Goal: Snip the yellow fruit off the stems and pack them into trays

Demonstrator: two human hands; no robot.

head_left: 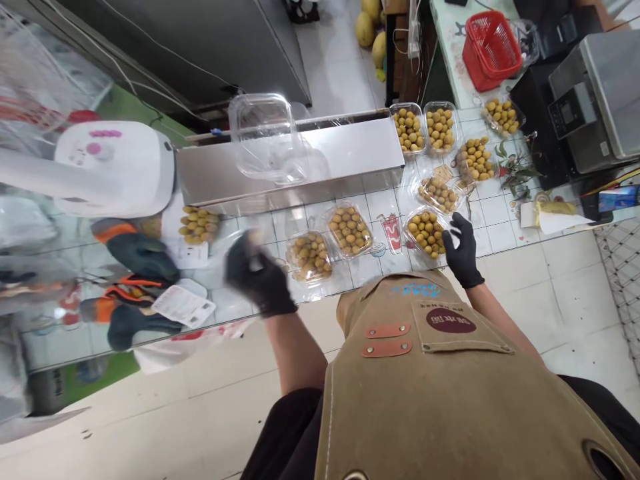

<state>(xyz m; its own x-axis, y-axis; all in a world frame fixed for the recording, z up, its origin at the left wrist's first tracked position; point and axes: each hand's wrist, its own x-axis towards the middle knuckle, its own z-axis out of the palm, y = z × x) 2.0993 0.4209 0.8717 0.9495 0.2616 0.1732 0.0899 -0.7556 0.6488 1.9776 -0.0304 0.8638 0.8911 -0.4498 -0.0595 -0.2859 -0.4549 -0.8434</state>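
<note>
My right hand (463, 252), in a black glove, is at the right edge of a clear plastic box (426, 232) of small, round, yellow-brown fruits. A gap shows between its thumb and fingers. My left hand (257, 275), also black-gloved, is smeared by motion above the counter; something pale shows at its fingertips, too blurred to name. Between my hands stand two more fruit-filled boxes, the nearer-left box (311, 257) and the middle box (349, 230). Loose fruits (197, 225) lie in a cluster left of my left hand. Another filled box (439, 193) sits just beyond my right hand.
An empty clear box (265, 137) stands on a long metal housing (350, 150) at the back. Further filled boxes (440, 128) line the back right. A white machine (117, 167), work gloves (137, 253), a red basket (491, 50) and a scale (575, 110) surround the work area.
</note>
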